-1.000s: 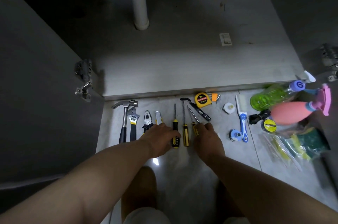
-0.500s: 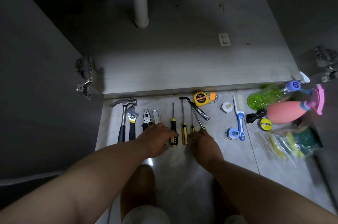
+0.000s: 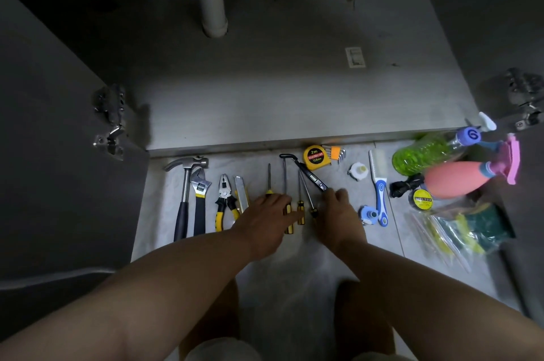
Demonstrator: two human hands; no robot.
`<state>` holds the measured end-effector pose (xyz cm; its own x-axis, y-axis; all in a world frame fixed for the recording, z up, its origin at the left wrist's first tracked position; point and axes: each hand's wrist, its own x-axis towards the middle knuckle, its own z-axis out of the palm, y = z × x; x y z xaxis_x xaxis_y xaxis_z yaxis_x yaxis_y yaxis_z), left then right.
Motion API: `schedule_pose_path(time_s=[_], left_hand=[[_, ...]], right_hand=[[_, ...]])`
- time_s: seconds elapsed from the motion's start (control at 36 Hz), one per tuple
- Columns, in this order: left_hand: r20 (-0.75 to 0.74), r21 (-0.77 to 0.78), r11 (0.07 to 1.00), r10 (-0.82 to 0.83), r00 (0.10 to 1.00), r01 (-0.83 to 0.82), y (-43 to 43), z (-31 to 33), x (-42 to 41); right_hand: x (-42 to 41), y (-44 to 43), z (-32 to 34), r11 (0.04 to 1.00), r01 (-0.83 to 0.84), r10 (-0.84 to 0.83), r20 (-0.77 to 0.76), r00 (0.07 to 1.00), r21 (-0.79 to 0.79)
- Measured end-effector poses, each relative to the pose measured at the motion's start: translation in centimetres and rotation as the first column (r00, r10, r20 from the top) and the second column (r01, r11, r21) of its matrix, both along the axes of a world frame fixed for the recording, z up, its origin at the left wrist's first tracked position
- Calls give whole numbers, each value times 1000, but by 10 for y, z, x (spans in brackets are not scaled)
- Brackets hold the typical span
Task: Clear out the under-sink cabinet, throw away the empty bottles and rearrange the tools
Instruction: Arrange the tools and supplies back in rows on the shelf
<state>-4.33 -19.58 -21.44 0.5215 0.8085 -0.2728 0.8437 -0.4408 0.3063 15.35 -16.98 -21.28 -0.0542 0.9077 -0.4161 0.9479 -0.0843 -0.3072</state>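
The tools are laid in 1 row on the floor (image 3: 294, 272), just in front of the cabinet (image 3: 294, 95). The hammer (image 3: 185, 184), wrench (image 3: 200, 187), pliers (image 3: 225, 198) and utility knife (image 3: 241, 192) lie at the left. Next come 4 screwdrivers (image 3: 300, 207), with shafts pointed toward the cabinet. The step in hand is judged to be the squaring-up of this row.

The left hand (image 3: 262, 219) is spread palm down over the screwdriver handles with fairly straight fingers, and nothing is clasped. The right hand (image 3: 338, 213) is set near it but apart from it, fingertips at the near end of the slanted black tool (image 3: 309, 173). Whether anything is pinched there cannot be told.

The black tool lies aslant at the tips of the 2 smaller screwdrivers, so it would best be drawn aside first. The handles could then be slid until their butt ends meet 1 line and the gaps are even. Only light pressure is advised, since round handles are likely to roll on smooth tile.

The green bottle (image 3: 421, 154) and pink spray bottle (image 3: 453, 179) lie well apart at the right, to be sorted separately.
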Motion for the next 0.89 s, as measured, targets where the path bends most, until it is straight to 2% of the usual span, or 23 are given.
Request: schedule_pose_path(time_s=[0.06, 0.14, 0.19, 0.28, 0.39, 0.47, 0.58, 0.67, 0.72, 0.81, 0.89], left_hand=[[-40, 20, 999, -24, 999, 25, 1, -4, 3], [-89, 49, 997, -62, 994, 67, 4, -7, 6], [-102, 25, 997, -66, 993, 69, 4, -8, 7], [-115, -4, 999, -55, 992, 55, 3, -9, 8], [-121, -18, 999, -48, 991, 46, 1, -8, 7], [-109, -24, 999, -49, 993, 46, 1, -8, 5], [-75, -25, 999, -28, 997, 26, -2, -7, 5], [-63, -41, 999, 8, 998, -10, -4, -4, 4], [-69, -54, 998, 39, 997, -43, -6, -1, 2], [-66, -32, 997, 75, 995, -77, -8, 2, 1], [-79, -35, 996, 77, 994, -80, -9, 2, 2]], right_hand=[[3, 12, -1, 995, -75, 74, 13, 997, 68], [6, 27, -1, 965, -262, 259, 82, 962, 32], [7, 29, -1, 950, -312, 308, 105, 946, 25], [9, 18, -2, 967, -254, 249, 112, 962, 34], [17, -8, -1, 994, -95, 90, 93, 992, 48], [24, -25, 2, 1000, -11, 10, 107, 994, 10], [28, -31, 8, 999, 15, -9, 128, 992, -42], [26, -29, 13, 999, -17, 9, 190, 982, 41], [22, -27, 14, 997, -43, 33, 151, 988, 60], [11, -24, 13, 998, -41, 43, 38, 998, -52], [1, -23, 9, 986, -7, 12, 31, 999, -165]])
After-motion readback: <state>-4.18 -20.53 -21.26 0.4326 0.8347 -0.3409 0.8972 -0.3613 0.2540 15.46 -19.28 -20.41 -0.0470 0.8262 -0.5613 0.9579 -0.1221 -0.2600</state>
